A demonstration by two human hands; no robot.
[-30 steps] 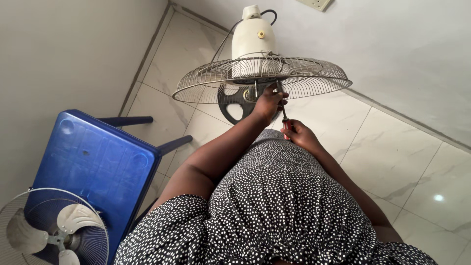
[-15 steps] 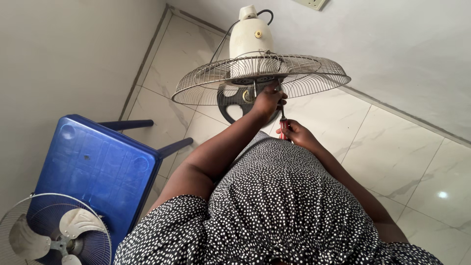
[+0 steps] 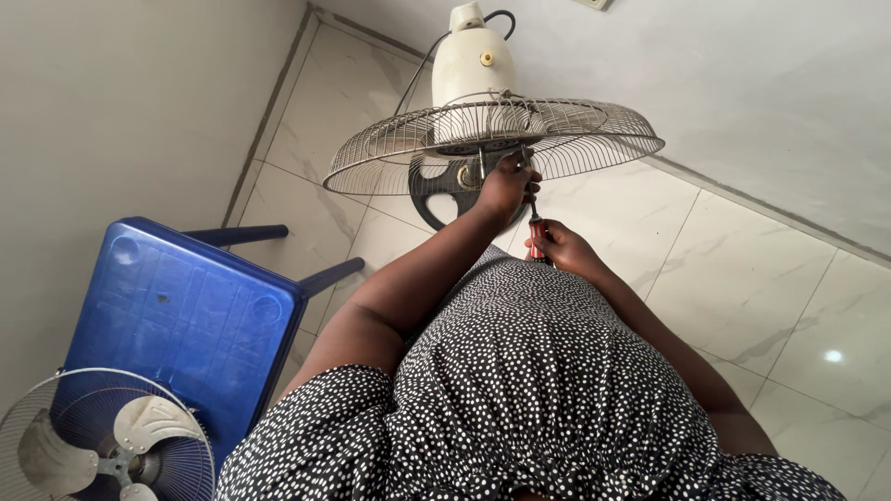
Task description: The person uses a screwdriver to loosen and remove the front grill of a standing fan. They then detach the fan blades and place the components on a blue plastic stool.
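A fan's rear wire guard (image 3: 575,130) hangs flat in front of me, with the white motor housing (image 3: 471,65) behind it and a black round base (image 3: 436,186) below. My left hand (image 3: 506,186) grips the centre of the guard near the shaft. My right hand (image 3: 557,246) holds a screwdriver (image 3: 535,223) with a red handle, its shaft pointing up to the guard's hub. The tip is hidden by my left hand.
A blue plastic table (image 3: 176,325) stands at my left on the white tiled floor (image 3: 742,278). On it lies the front wire guard with pale fan blades (image 3: 102,445). A black cord (image 3: 501,17) runs from the motor toward the wall.
Both hands stay at the guard's hub with little movement; the view has shifted slightly, with the table and blades sliding a bit left and down.
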